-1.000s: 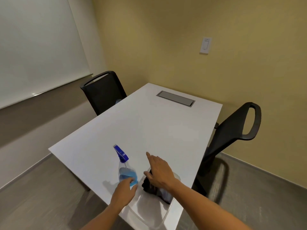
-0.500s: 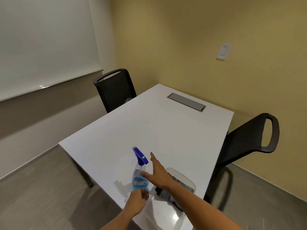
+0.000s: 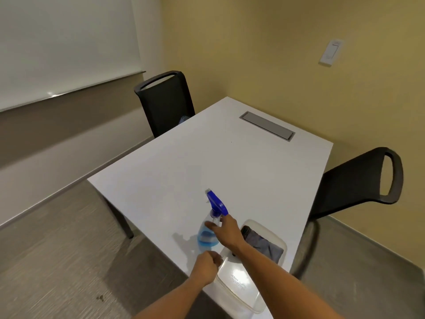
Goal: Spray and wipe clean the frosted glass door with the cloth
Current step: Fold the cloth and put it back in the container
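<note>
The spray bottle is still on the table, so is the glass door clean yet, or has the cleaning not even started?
Not started. Done: nothing visible; no glass door is in view. In hand: the right hand is open, reaching onto the spray bottle standing on the white table; the left hand is curled near the clear container. Left: taking the dark cloth out of the container, spraying, wiping.

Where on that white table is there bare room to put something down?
The white table is bare from the blue-topped spray bottle to the grey metal cable hatch. The near corner is crowded: bottle, clear plastic tub with grey cloth, and both hands.
</note>
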The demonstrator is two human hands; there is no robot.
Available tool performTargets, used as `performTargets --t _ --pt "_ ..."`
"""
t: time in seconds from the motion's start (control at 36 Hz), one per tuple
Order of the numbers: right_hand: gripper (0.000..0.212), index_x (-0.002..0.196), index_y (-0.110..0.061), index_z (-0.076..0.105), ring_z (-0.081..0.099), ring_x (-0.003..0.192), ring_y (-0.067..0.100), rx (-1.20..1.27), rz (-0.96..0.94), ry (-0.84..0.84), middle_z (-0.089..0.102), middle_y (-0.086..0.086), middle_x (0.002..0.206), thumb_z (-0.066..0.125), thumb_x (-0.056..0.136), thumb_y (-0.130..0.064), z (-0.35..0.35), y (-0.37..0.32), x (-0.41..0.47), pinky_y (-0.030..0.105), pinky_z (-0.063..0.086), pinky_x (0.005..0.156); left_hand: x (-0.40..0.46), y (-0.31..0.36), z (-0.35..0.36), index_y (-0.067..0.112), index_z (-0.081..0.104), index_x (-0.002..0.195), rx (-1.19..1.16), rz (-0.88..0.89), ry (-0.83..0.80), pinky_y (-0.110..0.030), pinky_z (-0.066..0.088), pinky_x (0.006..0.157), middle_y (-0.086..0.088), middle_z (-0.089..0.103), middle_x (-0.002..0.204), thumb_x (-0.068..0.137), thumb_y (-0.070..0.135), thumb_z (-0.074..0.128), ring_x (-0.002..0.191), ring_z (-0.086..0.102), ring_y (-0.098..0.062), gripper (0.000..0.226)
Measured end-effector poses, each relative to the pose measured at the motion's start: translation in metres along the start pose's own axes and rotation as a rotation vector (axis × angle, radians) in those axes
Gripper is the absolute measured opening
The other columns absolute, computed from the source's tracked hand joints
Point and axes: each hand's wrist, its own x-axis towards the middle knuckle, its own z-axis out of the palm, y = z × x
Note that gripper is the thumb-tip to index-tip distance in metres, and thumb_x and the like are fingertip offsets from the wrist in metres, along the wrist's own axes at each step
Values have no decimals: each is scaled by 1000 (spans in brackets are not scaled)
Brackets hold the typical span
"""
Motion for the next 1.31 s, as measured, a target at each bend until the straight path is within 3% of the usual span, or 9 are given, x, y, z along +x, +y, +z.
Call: performTargets --t 0.22,0.33,0.44,0.56,0.75,0.92,1.03,1.14,1.31 --pt "51 134 -8 51 56 97 15 18 75 135 56 -1 110 70 95 -35 -10 -15 -10 24 48 83 2 -7 -2 21 65 121 -58 4 -54 -28 47 106 2 68 125 106 24 49 101 59 -10 22" --pt "53 133 -11 55 59 90 10 8 19 200 65 3 123 71 93 -40 -31 -29 -25 11 46 68 3 -7 -3 18 64 125 -91 20 -84 -30 45 109 -1 67 130 106 28 49 117 63 -18 26" --pt "48 131 -13 55 58 75 1 50 -16 291 62 -3 109 71 93 -36 -54 -40 -49 9 48 60 4 -9 -3 16 61 131 -71 35 -101 -30 42 113 -4 64 136 105 25 51 126 60 -21 29" --pt "45 128 -14 60 65 81 -4 159 -34 375 67 -4 115 75 90 -32 -73 -37 -75 9 51 63 5 -9 -3 16 58 135 -41 36 -112 -35 39 116 -5 62 139 106 22 50 129 58 -23 31" --pt "37 118 -22 56 60 87 -1 168 19 466 62 -11 106 76 88 -32 -88 -12 -109 14 47 71 5 -4 -8 15 58 136 -43 30 -145 -36 48 108 -8 62 139 106 21 50 125 61 -26 32" --pt "19 92 -37 59 67 84 5 155 76 416 71 -8 92 77 89 -30 -81 17 -124 21 55 69 5 -4 -10 11 64 127 -88 44 -127 -35 55 100 -10 68 127 106 24 49 110 65 -24 29" --pt "24 104 -27 61 67 85 6 134 147 398 69 -9 93 77 87 -29 -67 38 -125 20 57 66 4 -5 -9 11 62 130 -90 48 -121 -32 54 97 -9 66 128 107 23 48 109 65 -23 30" --pt "33 112 -22 64 69 90 11 111 216 393 70 -6 96 78 85 -34 -51 53 -123 32 60 80 4 -6 -8 10 62 129 -85 51 -110 -31 53 96 -10 67 126 107 23 48 107 64 -22 29" --pt "36 118 -16 65 69 94 15 116 277 406 72 -1 102 78 87 -29 -31 62 -122 30 58 82 3 -4 -7 8 60 132 -77 56 -112 -25 46 94 -11 65 130 108 21 46 117 62 -23 31"
